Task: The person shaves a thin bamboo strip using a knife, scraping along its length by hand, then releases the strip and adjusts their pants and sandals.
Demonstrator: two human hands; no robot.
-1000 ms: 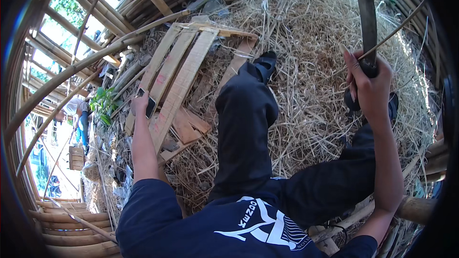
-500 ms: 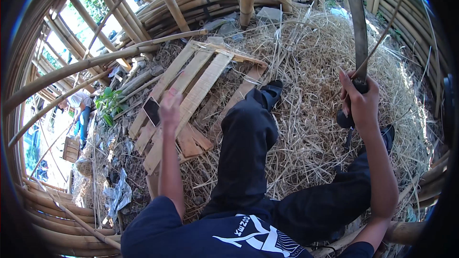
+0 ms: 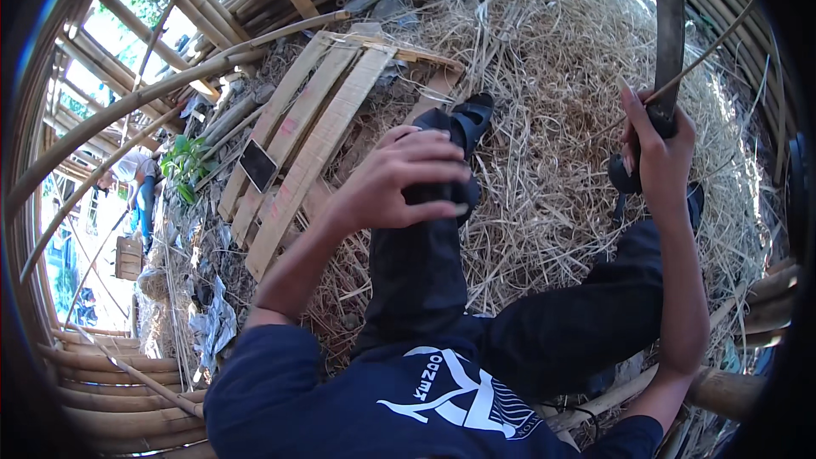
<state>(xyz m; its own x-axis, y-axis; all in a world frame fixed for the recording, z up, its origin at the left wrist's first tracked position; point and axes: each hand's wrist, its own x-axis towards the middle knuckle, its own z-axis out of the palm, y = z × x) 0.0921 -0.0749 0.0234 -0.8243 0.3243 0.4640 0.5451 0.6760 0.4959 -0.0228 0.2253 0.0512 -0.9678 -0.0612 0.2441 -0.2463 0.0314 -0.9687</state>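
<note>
My right hand (image 3: 665, 157) is closed around the dark handle of a machete (image 3: 669, 30), its long blade pointing up and away from me. A thin bamboo strip (image 3: 710, 51) crosses the base of the blade, beside my raised thumb; how it is held I cannot tell. The handle's dark rounded end (image 3: 625, 174) shows below my fingers. Over my bent left knee is my left hand (image 3: 395, 174), with fingers spread and nothing visible in it. Whether it touches the dark trouser leg (image 3: 416, 280) is unclear.
Left of my leg lies a slatted wooden pallet (image 3: 331, 132) with a phone (image 3: 257, 165) on it. Shavings and strips (image 3: 544, 195) cover the ground. Bamboo poles (image 3: 153, 123) stand around the left and far sides. A person (image 3: 140, 183) bends down at far left.
My left hand has moved right and nearer, from above the pallet to over my left knee, its fingers now spread. My right hand keeps the machete. The view has shifted slightly.
</note>
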